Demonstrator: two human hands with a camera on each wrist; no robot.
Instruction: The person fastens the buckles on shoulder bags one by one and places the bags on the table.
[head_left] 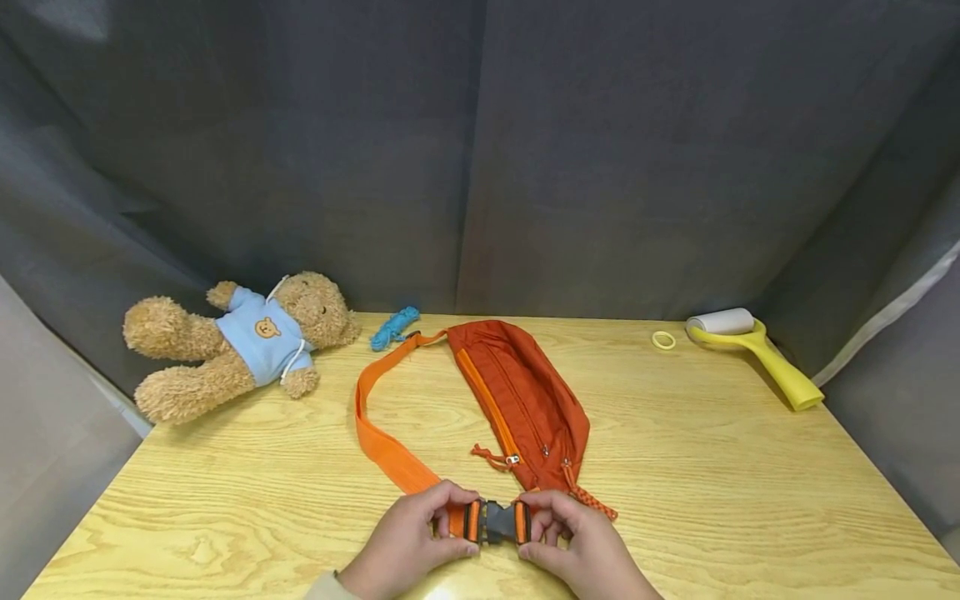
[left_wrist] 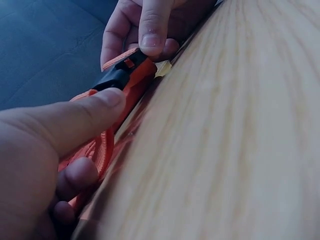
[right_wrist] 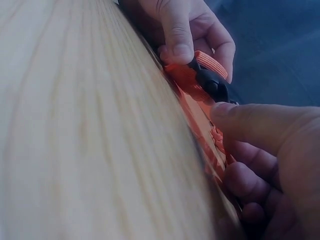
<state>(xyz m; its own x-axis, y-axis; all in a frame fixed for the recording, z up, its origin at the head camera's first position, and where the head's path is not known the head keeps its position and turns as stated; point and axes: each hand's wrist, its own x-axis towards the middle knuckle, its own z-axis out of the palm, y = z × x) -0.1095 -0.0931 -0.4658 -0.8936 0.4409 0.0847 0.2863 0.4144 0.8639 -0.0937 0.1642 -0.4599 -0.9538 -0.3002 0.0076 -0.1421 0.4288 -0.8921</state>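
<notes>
A black plastic buckle [head_left: 498,522] with orange webbing at both ends is held level just over the table's near side. Its two halves meet in the middle. My left hand [head_left: 411,537] pinches the left end between thumb and fingers; my right hand [head_left: 577,537] pinches the right end likewise. The orange strap [head_left: 382,442] curves away from the left end to the far end of a rust-red waist bag [head_left: 525,400]. That bag lies zipper side up beyond my hands, its cord pulls [head_left: 592,502] near my right fingers. In the left wrist view the buckle [left_wrist: 117,75] is partly covered by my thumb.
A teddy bear [head_left: 262,342] in a blue hoodie lies at the back left, beside a bundle of blue cord [head_left: 394,327]. Towards the back right are a yellow ring [head_left: 663,340] and a yellow-handled lint roller [head_left: 783,367]. Grey curtains [head_left: 600,167] border the wooden table [head_left: 712,492].
</notes>
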